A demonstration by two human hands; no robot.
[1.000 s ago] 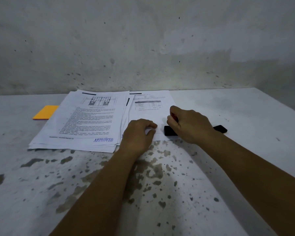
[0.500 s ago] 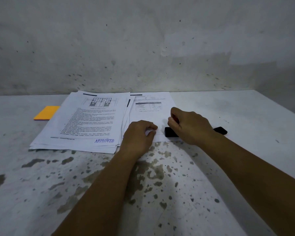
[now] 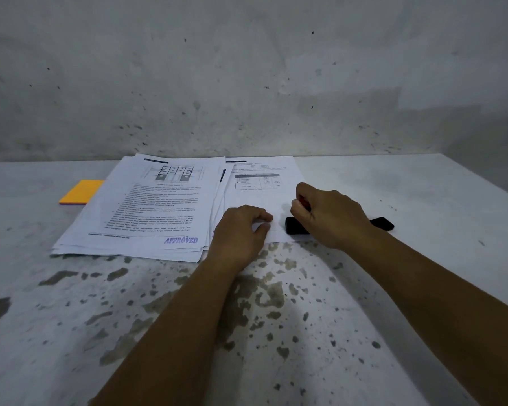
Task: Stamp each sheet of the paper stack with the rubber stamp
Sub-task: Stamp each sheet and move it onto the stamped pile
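Two bare hands work at a stained white table (image 3: 305, 332) below a grey wall. At the left lies a loose pile of printed sheets (image 3: 147, 212), and its top page carries a blue "APPROVED" mark (image 3: 181, 240) at the lower right corner. Just right of that pile, partly tucked under it, lies another sheet (image 3: 261, 183) with a small table printed near its top. Its lower half looks blank.

At that sheet's near edge, the left hand (image 3: 241, 232) rests with curled fingertips pressing the paper flat; it pinches nothing that shows. Beside it, the right hand (image 3: 332, 218) is closed around a stamp handle, a sliver of red visible between finger and thumb. It sits over a black ink pad (image 3: 296, 225) at the sheet's right corner. A second black piece (image 3: 381, 223), perhaps the pad's lid, lies behind the wrist. An orange notepad (image 3: 81, 191) sits far left.

Judging by the pose, the stamp is being inked. Next, it likely needs lifting and pressing squarely onto the blank lower corner.
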